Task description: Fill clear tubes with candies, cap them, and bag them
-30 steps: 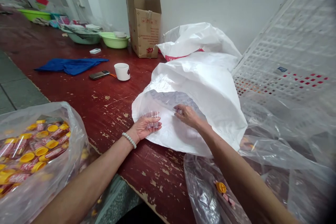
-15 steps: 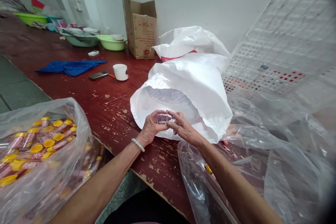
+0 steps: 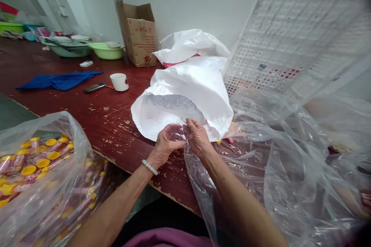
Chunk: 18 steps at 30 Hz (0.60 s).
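Observation:
My left hand (image 3: pixel 162 147), with a pale bead bracelet at the wrist, curls its fingers and thumb around a small clear plastic piece (image 3: pixel 175 132). Its exact kind is hard to make out because it is transparent. At the piece's right side, my right hand (image 3: pixel 197 136) pinches with thumb and forefinger. Both hands are just in front of the open mouth of a white woven sack (image 3: pixel 191 85), which lies on the worn red table (image 3: pixel 113 123). Inside the sack, near its mouth, more clear pieces (image 3: pixel 171 102) show faintly.
On the left, a clear bag (image 3: pixel 72 123) holds yellow-capped tubes (image 3: pixel 43 162). Clear plastic sheeting (image 3: pixel 278 162) and a tilted white crate (image 3: pixel 278 34) fill the right. Behind stand a cup (image 3: pixel 119 82), phone (image 3: pixel 94 87), blue cloth (image 3: pixel 59 80), cardboard box (image 3: pixel 140 38) and basins (image 3: pixel 107 51).
My right hand has turned upward and shifted slightly away from the left, now pinching at the piece's side. The view has swung right, so the scene sits further left.

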Motion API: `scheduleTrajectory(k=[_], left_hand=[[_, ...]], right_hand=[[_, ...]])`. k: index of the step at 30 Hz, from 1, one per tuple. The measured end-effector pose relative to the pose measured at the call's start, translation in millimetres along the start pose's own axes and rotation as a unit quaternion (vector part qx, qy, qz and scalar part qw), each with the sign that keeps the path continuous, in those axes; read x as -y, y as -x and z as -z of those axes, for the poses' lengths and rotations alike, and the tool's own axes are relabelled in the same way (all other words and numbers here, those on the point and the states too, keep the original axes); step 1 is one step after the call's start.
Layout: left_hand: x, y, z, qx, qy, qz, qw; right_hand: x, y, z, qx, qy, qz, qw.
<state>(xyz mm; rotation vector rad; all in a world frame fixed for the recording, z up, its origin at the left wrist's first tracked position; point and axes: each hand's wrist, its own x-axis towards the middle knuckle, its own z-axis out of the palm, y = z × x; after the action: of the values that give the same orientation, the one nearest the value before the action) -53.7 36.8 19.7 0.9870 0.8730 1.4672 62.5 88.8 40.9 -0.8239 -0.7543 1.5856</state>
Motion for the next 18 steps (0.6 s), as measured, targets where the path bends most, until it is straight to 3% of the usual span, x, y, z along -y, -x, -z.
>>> scheduleTrajectory(k=[3,8,12,15,18], left_hand=[[4.9,5.3,-10.3,-0.018,0.002,-0.011,1.000],[5.6,9.7,-17.1,0.031,0.011,-0.024,0.999],[3.5,10.7,-19.7,0.088,0.001,-0.001,0.996],[2.0,12.0,-19.3,0.083,-0.015,0.040,0.996],[-2.5,17.6,-17.7,0.061,0.000,0.099,0.993]], right_hand=[[-0.7,10.8,4.5,0.070,0.097,0.023,0.993],[12.2,21.6,18.7,0.111,0.252,0.118,0.954],[13.3,28.2,24.3,0.051,0.412,0.262,0.871],[18.9,39.6,34.2,-0.003,0.469,0.348,0.812],[41.5,52.7,66.0,-0.003,0.543,0.321,0.776]])
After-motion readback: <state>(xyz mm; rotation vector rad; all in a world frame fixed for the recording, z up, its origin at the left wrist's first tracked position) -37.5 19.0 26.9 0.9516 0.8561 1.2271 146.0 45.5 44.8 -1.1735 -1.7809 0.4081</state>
